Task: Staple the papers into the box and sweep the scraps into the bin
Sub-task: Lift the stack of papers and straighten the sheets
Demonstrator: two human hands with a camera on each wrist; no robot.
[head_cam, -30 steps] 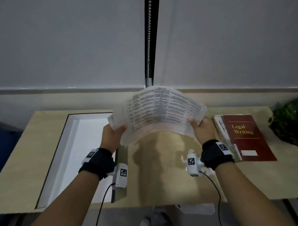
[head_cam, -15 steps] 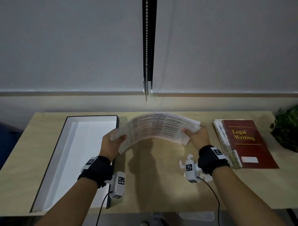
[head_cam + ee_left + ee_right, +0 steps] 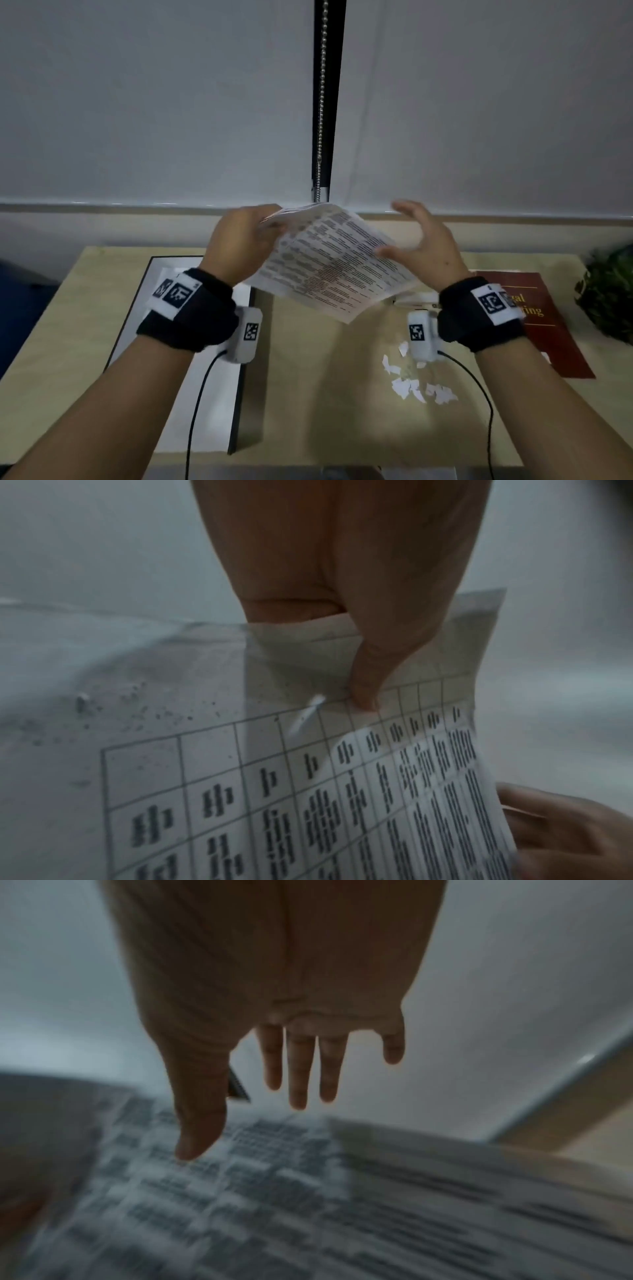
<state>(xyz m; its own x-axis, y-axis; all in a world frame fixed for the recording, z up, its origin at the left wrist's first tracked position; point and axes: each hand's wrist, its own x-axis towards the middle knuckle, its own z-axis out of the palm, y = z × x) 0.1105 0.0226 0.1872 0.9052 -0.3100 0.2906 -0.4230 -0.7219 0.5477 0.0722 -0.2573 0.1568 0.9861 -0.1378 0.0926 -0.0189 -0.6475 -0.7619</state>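
Note:
My left hand (image 3: 248,233) pinches the top corner of the printed papers (image 3: 329,260), which hang tilted in the air above the table. In the left wrist view the thumb (image 3: 365,696) presses on the papers (image 3: 308,791) beside a staple (image 3: 306,715) in the corner. My right hand (image 3: 419,240) is beside the sheets' right edge with its fingers (image 3: 299,1069) spread and straight, holding nothing. The open box (image 3: 205,394), black outside and white inside, lies on the table under my left wrist. White paper scraps (image 3: 411,380) are scattered on the table under my right wrist.
A dark red book (image 3: 555,325) lies on other books at the right of the wooden table (image 3: 68,359). A green plant (image 3: 609,291) stands at the far right edge. A bead chain (image 3: 321,102) hangs down the wall behind.
Both hands held the papers by their side edges before. Now the right hand has let go and spread open, and the left hand has lifted the sheets by one corner.

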